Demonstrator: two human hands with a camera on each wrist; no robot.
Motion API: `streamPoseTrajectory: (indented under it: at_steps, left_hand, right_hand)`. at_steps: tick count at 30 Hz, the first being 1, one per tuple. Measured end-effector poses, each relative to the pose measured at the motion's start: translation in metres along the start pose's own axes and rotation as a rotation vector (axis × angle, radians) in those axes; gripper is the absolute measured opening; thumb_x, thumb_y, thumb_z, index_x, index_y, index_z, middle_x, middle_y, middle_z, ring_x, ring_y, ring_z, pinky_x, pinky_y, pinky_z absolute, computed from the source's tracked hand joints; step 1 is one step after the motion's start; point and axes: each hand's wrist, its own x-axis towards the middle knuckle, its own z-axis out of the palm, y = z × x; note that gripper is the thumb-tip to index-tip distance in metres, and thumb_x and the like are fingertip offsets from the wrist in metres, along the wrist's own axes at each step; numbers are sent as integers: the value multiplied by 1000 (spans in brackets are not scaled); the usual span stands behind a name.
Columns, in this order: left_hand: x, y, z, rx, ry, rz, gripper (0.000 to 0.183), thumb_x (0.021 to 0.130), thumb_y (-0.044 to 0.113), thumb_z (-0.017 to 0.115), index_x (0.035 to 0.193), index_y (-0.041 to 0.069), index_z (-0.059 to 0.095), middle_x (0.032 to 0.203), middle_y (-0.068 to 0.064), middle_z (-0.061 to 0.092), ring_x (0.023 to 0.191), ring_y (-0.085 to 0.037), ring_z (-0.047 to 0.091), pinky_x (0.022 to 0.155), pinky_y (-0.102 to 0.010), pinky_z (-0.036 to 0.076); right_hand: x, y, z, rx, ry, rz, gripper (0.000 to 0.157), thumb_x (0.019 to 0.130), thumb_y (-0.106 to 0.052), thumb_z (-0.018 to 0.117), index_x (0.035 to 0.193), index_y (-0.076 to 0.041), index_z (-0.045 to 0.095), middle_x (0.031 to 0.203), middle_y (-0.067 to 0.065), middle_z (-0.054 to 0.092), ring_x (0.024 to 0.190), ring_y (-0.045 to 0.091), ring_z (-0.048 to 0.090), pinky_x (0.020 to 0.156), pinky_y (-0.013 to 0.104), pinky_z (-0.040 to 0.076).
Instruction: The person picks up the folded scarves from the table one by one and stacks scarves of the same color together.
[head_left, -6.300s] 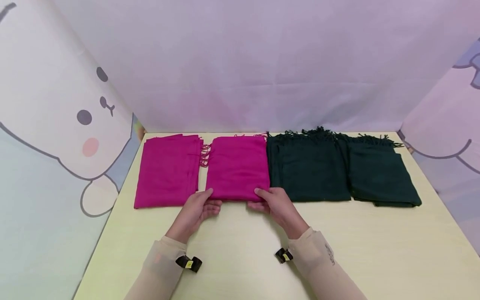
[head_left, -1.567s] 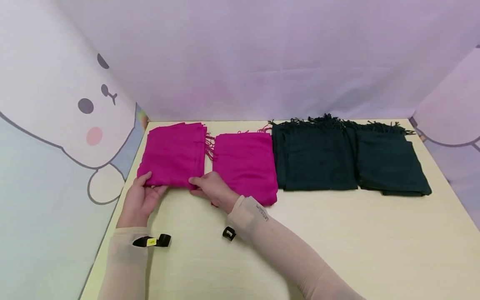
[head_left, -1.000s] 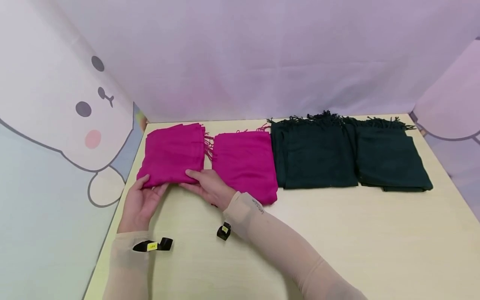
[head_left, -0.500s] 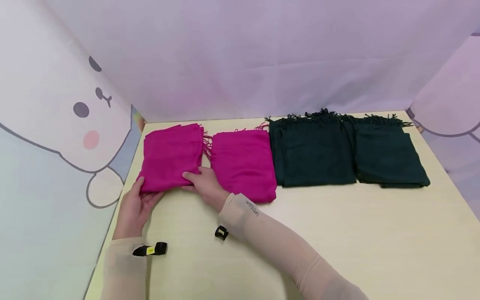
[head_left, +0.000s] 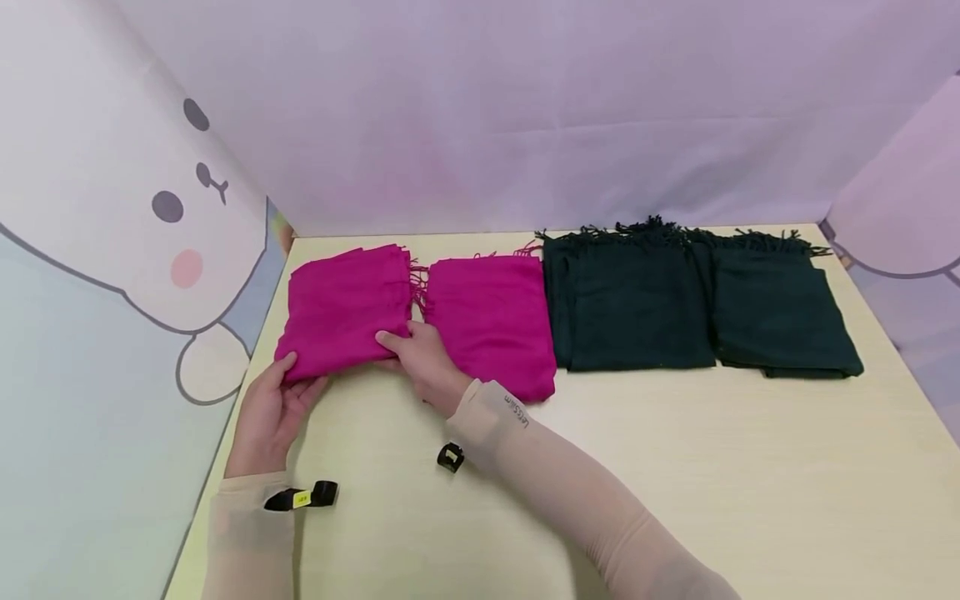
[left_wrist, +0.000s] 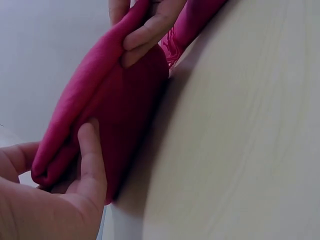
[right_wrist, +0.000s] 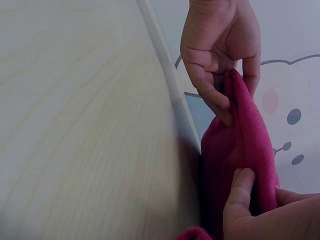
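A folded magenta scarf (head_left: 345, 304) with a fringe on its right side lies at the left end of the row. My left hand (head_left: 266, 417) pinches its near left corner, thumb on top and fingers underneath. At its near right corner my right hand (head_left: 427, 362) grips the same edge in the same manner. Both wrist views show the scarf's near edge (left_wrist: 85, 95) raised off the table, its folded layers between thumbs and fingers. Just right of it lies a second folded magenta scarf (head_left: 491, 321), partly behind my right hand.
Two folded dark green scarves, one in the middle right (head_left: 637, 308) and one at the right end (head_left: 780, 312), continue the row, fringes toward the back. The pale wooden table (head_left: 675, 475) meets a pale backdrop (head_left: 487, 117) behind. A cartoon-printed sheet (head_left: 97, 350) stands at the left.
Both hands moved from the second magenta scarf to the leftmost one and raised its near edge. Lately my right hand shifted slightly along that edge toward its right corner.
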Motion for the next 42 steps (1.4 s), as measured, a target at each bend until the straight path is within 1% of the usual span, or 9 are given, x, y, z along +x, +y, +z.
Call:
streamPoseTrajectory:
  at_steps: [7, 17, 20, 24, 27, 30, 33, 37, 42]
  left_hand:
    - [-3, -1, 5, 19, -22, 69, 35, 102, 11, 56, 134, 7, 42, 106, -12, 72, 89, -23, 73, 83, -35, 59]
    - [-9, -3, 14, 118, -43, 243, 37, 103, 16, 56, 137, 6, 49, 112, -7, 66, 88, -18, 68, 77, -32, 60]
    - [-9, -3, 19, 195, -26, 303, 37, 104, 18, 54, 138, 5, 49, 112, -7, 62, 88, -17, 65, 75, -29, 59]
    - [-10, -4, 27, 256, 42, 379, 36, 103, 21, 56, 135, 3, 53, 114, -9, 57, 85, -17, 59, 68, -25, 57]
    - [-12, -5, 32, 266, 73, 431, 36, 102, 21, 58, 132, 2, 56, 116, -11, 55, 84, -19, 55, 65, -23, 55]
    - [-13, -5, 36, 258, 42, 497, 37, 102, 19, 57, 133, -1, 55, 122, -14, 54, 89, -21, 55, 70, -23, 55]
    - [-13, -4, 41, 255, -10, 577, 38, 102, 16, 57, 134, -4, 54, 128, -18, 52, 97, -24, 56, 79, -24, 57]
    - [-15, -4, 49, 266, -41, 657, 37, 101, 13, 58, 132, -6, 54, 130, -19, 50, 106, -26, 56, 89, -26, 54]
    - [-21, -3, 57, 313, -47, 715, 35, 101, 11, 57, 131, -7, 55, 131, -21, 49, 112, -28, 55, 97, -28, 51]
  right_hand:
    - [-4, -5, -4, -2, -27, -8, 28, 94, -12, 70, 121, -6, 65, 106, 3, 70, 91, 19, 73, 90, 30, 55]
    - [-6, -14, -8, -23, -106, -124, 32, 94, -15, 70, 125, -11, 68, 119, -7, 66, 97, 14, 68, 90, 32, 56]
    - [-8, -19, -10, -33, -119, -161, 28, 94, -15, 70, 122, -11, 69, 115, -3, 69, 96, 15, 69, 92, 35, 56]
    - [-10, -24, -13, -100, -138, -214, 25, 93, -19, 71, 117, -14, 72, 108, -3, 72, 92, 13, 67, 96, 40, 54]
    - [-11, -28, -15, -195, -147, -265, 20, 94, -26, 71, 112, -18, 73, 100, -4, 72, 84, 9, 61, 88, 38, 52]
    - [-13, -33, -18, -300, -152, -337, 18, 94, -32, 70, 107, -21, 73, 94, -4, 71, 81, 10, 54, 77, 35, 46]
    - [-15, -39, -21, -347, -154, -393, 20, 93, -36, 70, 108, -22, 72, 94, -4, 70, 83, 10, 53, 73, 32, 45]
    - [-19, -47, -23, -342, -163, -421, 23, 93, -37, 70, 110, -22, 71, 96, -4, 70, 83, 11, 52, 70, 30, 43]
    - [-25, -53, -25, -323, -168, -447, 21, 94, -32, 70, 108, -17, 71, 89, 0, 67, 75, 12, 48, 64, 27, 39]
